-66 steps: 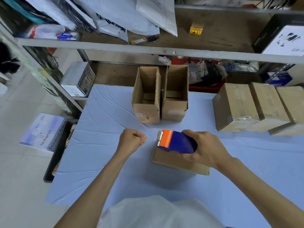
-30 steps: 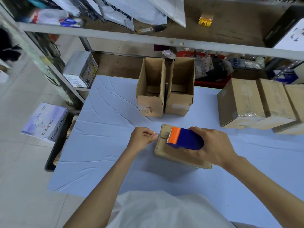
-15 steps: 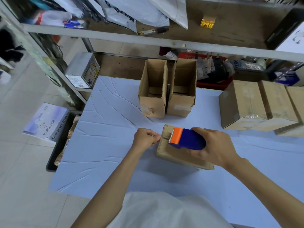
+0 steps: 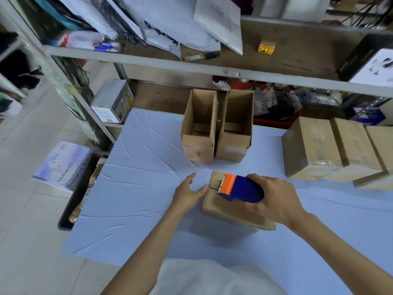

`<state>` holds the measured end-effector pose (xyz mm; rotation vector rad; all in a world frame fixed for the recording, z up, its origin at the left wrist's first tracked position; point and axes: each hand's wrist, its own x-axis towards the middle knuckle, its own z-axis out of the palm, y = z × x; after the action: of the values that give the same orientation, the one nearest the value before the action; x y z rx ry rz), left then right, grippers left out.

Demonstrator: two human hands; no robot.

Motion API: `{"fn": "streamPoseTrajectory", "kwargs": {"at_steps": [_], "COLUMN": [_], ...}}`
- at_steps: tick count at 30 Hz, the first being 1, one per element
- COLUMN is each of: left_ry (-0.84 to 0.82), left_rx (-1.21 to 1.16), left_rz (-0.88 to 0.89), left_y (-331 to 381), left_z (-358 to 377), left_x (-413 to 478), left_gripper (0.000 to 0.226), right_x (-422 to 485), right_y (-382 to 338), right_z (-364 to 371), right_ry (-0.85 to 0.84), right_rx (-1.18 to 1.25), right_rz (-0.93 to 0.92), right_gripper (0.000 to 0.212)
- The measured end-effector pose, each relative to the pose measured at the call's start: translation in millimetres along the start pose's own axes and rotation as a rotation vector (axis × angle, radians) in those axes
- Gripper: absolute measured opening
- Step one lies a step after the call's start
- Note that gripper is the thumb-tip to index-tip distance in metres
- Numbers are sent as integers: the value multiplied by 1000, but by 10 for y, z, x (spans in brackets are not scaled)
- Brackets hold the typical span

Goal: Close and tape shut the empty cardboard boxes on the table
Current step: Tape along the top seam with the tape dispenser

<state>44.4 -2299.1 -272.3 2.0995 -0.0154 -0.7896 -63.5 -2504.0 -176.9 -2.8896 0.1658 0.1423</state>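
Closed cardboard box (image 4: 229, 211): lies on its side on the blue-covered bench (image 4: 138, 188), straight ahead of the person, flaps folded down. Whether tape lies on the seam cannot be made out.

Tape dispenser (image 4: 242, 189): blue body, orange toothed head. It is held over the top of the closed box, with the head towards the box's left end.

Right grip (image 4: 276, 201): fingers and thumb are curled round the blue body of the dispenser from the right.

Left grip (image 4: 187, 193): spread, fingers straight and holding nothing. It is at the left end of the closed box, thumb against the box's end face.

Left open box (image 4: 198, 145) and right open box (image 4: 234, 145): behind the closed box, upright, side by side and touching, flaps standing up, both empty.

Sealed boxes (image 4: 312, 150): a row to the right of and behind the closed box, pressed against one another.

Shelf (image 4: 191, 66): beyond the open boxes, above bench level, carrying white mailer bags (image 4: 170, 22) and a marker (image 4: 200, 57).

White carton (image 4: 112, 103): on a lower shelf, behind and to the left of the closed box.

Printed "bubandi" box (image 4: 61, 165): on the floor, well to the left of the closed box.
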Motion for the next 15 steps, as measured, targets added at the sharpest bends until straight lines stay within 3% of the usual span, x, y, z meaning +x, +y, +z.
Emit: {"fn": "streamPoseTrajectory", "kwargs": {"at_steps": [2,6,12,15], "left_ry": [44,207,211,202], "left_rx": [-84,-144,-182,-215], "left_rz": [22,182,297,253], "left_y": [-11,-21,-34,5], "left_z": [7,140,169,188], "left_x": [-26,-143,-274,-324], "left_gripper": [57,16,19,16], "right_x": [-11,-24,-44,-36], "right_y": [-6,9,21,17], "right_z": [14,28,45,44], "right_ry": [-3,15,22,8], "right_rx": [-4,16,13,19], "right_rz": [7,24,21,22], "right_gripper": [62,60,60,62]}}
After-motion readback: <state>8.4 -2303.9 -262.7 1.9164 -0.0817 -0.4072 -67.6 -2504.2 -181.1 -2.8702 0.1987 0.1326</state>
